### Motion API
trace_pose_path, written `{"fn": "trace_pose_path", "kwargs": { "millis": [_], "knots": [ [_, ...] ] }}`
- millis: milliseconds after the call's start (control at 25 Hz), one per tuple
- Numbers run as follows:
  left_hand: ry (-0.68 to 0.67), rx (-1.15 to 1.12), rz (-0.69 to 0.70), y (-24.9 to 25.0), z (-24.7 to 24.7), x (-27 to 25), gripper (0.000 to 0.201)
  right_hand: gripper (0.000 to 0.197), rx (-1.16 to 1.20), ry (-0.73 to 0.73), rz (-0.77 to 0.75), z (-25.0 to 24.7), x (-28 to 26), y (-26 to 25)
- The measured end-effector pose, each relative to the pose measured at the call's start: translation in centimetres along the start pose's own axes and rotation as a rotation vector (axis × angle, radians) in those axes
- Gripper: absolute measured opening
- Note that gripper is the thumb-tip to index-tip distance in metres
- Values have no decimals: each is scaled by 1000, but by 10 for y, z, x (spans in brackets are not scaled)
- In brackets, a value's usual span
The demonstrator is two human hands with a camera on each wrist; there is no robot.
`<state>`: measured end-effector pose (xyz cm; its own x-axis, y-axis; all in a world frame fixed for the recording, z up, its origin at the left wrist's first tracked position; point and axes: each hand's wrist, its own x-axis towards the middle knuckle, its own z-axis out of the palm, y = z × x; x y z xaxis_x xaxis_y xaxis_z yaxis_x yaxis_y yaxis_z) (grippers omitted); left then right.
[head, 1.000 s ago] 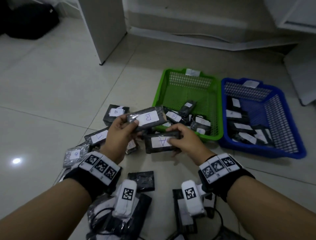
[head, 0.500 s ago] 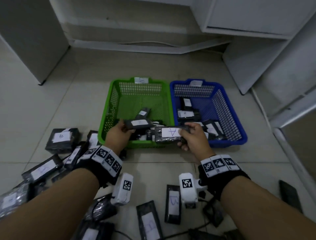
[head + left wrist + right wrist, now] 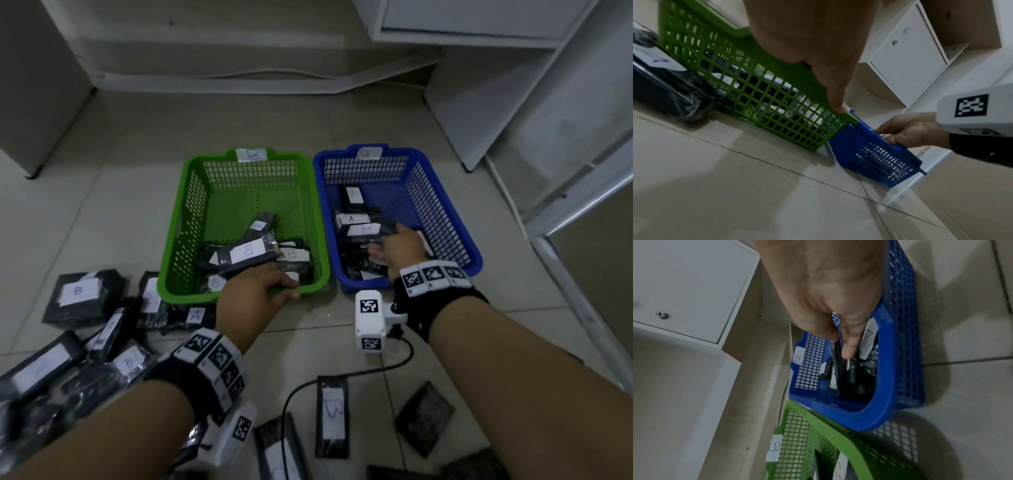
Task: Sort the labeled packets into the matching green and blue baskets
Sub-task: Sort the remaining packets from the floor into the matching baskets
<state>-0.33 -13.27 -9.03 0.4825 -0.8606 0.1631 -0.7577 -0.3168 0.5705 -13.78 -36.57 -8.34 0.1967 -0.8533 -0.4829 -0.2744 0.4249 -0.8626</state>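
**Q:** Where are the two baskets and what do they hold?

**A:** A green basket [image 3: 178, 240] and a blue basket [image 3: 445, 202] sit side by side on a tiled floor [image 3: 137, 154], touching along their long walls. The green one carries a paper tag marked B [image 3: 251, 155] on its far rim; the blue one carries a tag marked A [image 3: 799, 357]. Both hold black packets with white labels.

**Q:** What is the left hand doing?

**A:** The left hand [image 3: 251, 291] reaches over the near rim of the green basket. Its fingers touch a packet labeled B [image 3: 246, 251] lying on top of the pile inside. Whether they grip it or only rest on it cannot be told. The thumb lies along the rim in the left wrist view.

**Q:** And the right hand?

**A:** The right hand [image 3: 399, 248] is inside the blue basket. Its fingertips pinch a packet labeled A [image 3: 364, 229], held on edge among the others.

**Q:** What remains outside?

**A:** Loose packets [image 3: 82, 296] lie on the floor left of the green basket, and a packet marked B [image 3: 333, 416] lies between the forearms beside a black cable [image 3: 394, 366].
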Motion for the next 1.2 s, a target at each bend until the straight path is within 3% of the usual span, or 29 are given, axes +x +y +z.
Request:
{"fn": "trace_pose_path", "kwargs": {
  "millis": [120, 320, 440, 520, 560, 640, 720, 760, 800, 880, 960, 1040, 1120, 1200],
  "knots": [
    [22, 9, 42, 0, 2, 1, 9, 39, -291, -44, -93, -4, -3, 4],
    [-31, 11, 77, -5, 1, 0, 12, 26, -145, 111, -411, -11, -59, 18],
    [-29, 87, 224, -7, 0, -12, 23, 21, -262, 110, -538, -21, -105, 55],
    [-6, 120, 329, -7, -1, -43, 35, 22, -394, 15, -499, -25, -130, 85],
    [-50, 118, 387, -7, -1, -63, 38, 22, -507, -74, -447, -25, -140, 99],
    [-314, 81, 494, -12, 0, -103, 43, 25, -791, -270, -348, -28, -153, 124],
    [-637, -1, 512, -22, 3, -130, 50, 55, -978, -434, -295, -31, -162, 139],
    [-736, -27, 514, -25, 5, -137, 55, 69, -1029, -471, -289, -32, -165, 143],
    [-786, -26, 527, -28, 7, -140, 62, 75, -1067, -480, -294, -31, -169, 144],
    [-820, 9, 543, -28, 10, -141, 70, 71, -1089, -453, -295, -29, -173, 145],
    [-833, 36, 481, -22, 8, -139, 62, 60, -1087, -438, -278, -27, -175, 144],
    [-828, 10, 335, -15, 1, -135, 42, 52, -1067, -462, -266, -25, -176, 138],
    [-761, -139, 96, -11, -13, -128, 29, 41, -953, -478, -251, -21, -170, 129],
    [-641, -395, -180, -11, -27, -121, 29, 32, -756, -443, -197, -16, -166, 116]
  ]
}}
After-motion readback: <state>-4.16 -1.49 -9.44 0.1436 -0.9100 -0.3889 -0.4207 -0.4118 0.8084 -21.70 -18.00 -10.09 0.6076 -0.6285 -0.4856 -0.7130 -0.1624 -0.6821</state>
